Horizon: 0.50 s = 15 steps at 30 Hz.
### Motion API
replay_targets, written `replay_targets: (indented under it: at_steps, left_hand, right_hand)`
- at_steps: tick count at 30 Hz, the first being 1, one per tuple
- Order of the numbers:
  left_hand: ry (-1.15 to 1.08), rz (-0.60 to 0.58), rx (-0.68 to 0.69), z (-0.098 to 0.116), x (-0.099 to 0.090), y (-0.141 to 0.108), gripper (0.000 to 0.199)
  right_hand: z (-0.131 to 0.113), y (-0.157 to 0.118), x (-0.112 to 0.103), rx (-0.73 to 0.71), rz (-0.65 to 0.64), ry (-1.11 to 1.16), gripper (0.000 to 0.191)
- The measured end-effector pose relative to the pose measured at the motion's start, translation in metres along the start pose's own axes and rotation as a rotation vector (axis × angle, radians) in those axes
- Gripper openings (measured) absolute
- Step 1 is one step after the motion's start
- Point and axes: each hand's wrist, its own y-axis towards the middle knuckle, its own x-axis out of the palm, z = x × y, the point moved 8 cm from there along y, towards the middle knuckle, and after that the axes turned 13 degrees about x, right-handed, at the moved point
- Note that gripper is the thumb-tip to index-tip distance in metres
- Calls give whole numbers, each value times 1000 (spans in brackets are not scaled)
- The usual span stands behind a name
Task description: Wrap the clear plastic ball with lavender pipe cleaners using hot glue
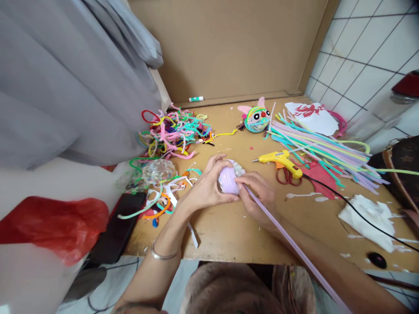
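A small ball [228,179], partly wrapped in lilac pipe cleaner, sits in the grasp of my left hand [207,181]. Pale, clear-looking surface shows at its upper right. My left thumb lies under it and the fingers curve over its top. Between the thumb and fingers of my right hand [257,194] is pinched a long lilac pipe cleaner [284,233], close against the ball. Its free length trails down to the lower right, over my right forearm. Both hands are above the front middle of the wooden table [216,233].
Beyond my right hand lie a yellow glue gun [281,161], red-handled scissors [284,176] and a bundle of pipe cleaners [321,150]. A finished-looking animal head [257,117] stands at the back. Tangled pipe cleaners [173,133] and a clear ball [159,170] are on the left; crumpled tissue [368,220] is right.
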Motion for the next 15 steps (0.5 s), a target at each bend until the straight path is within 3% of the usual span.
replay_targets:
  at_steps: [15]
  left_hand:
    - [94, 95, 25, 5, 1, 2, 64]
  right_hand:
    - [1, 2, -2, 27, 9, 7, 20]
